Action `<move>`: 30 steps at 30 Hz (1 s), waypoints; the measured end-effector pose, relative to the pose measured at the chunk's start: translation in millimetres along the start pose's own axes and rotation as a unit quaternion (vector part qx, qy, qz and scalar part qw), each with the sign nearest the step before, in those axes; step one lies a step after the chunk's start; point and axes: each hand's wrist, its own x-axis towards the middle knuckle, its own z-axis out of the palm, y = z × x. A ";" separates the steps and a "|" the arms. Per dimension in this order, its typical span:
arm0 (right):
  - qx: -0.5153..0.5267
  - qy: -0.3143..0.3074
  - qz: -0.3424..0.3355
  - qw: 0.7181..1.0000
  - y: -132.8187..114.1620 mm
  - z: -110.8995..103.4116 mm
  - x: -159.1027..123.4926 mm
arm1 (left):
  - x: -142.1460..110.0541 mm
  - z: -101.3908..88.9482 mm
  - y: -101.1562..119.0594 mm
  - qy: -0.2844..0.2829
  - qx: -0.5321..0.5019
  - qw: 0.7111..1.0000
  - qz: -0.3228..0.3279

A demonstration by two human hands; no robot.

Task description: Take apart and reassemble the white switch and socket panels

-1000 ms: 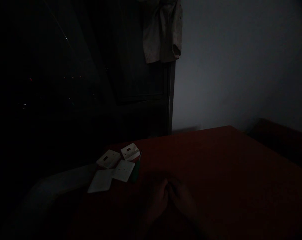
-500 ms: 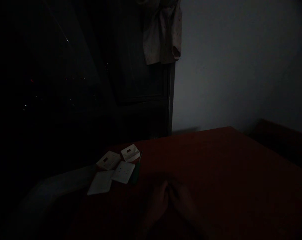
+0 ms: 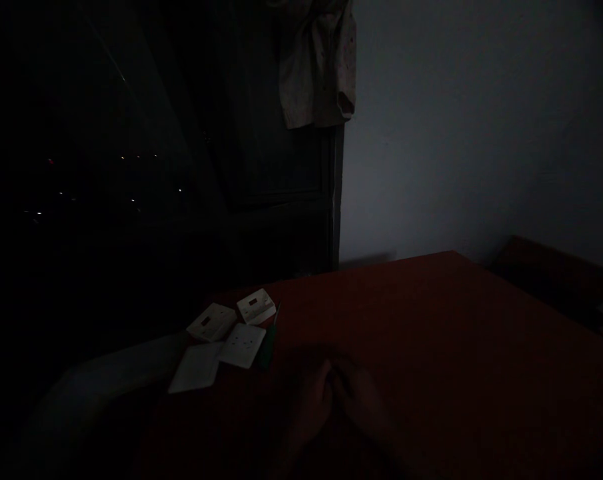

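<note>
In very dim light, my left hand [image 3: 315, 395] and my right hand [image 3: 357, 392] rest together at the near middle of the reddish-brown table [image 3: 411, 313]. Their fingers look curled in and meet at the tips; I see nothing held, though the inner sides are dark. To the left of my hands lies a screwdriver [image 3: 267, 345] with a green handle, its shaft pointing away. Beside it lie a white socket faceplate [image 3: 242, 345] with pin holes and a plain white plate [image 3: 195, 368]. Behind these sit two white mounting boxes, one on the left [image 3: 220, 313] and one on the right [image 3: 264, 301], each with a slot.
A dark window [image 3: 106, 180] with small lights beyond fills the left. Cloth [image 3: 318, 73] hangs from above by the window frame. A pale wall [image 3: 441, 133] stands behind the table. At the far right is another dark reddish piece of furniture [image 3: 546, 257].
The view has turned slightly to the right, so the background and the objects appear a little further left. My hands stay together in about the same place.
</note>
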 end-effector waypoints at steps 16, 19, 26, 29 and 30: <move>-0.004 0.002 0.003 1.000 3.8 2.6 0.1 | 1.5 5.2 -6.7 0.022 0.005 0.999 0.028; -0.002 0.001 0.003 1.000 1.9 1.9 -0.1 | 0.9 3.2 -6.3 0.027 0.013 0.999 0.034; 0.007 -0.001 -0.007 1.000 -1.3 -0.3 0.9 | -0.8 -3.8 2.0 0.009 0.003 1.000 0.009; 0.004 0.002 -0.003 1.000 0.3 -0.2 0.9 | -0.7 -2.9 2.2 0.013 0.008 1.000 0.012; 0.003 0.002 -0.002 1.000 0.7 -0.2 0.8 | -0.6 -2.0 1.7 0.013 0.011 1.000 0.013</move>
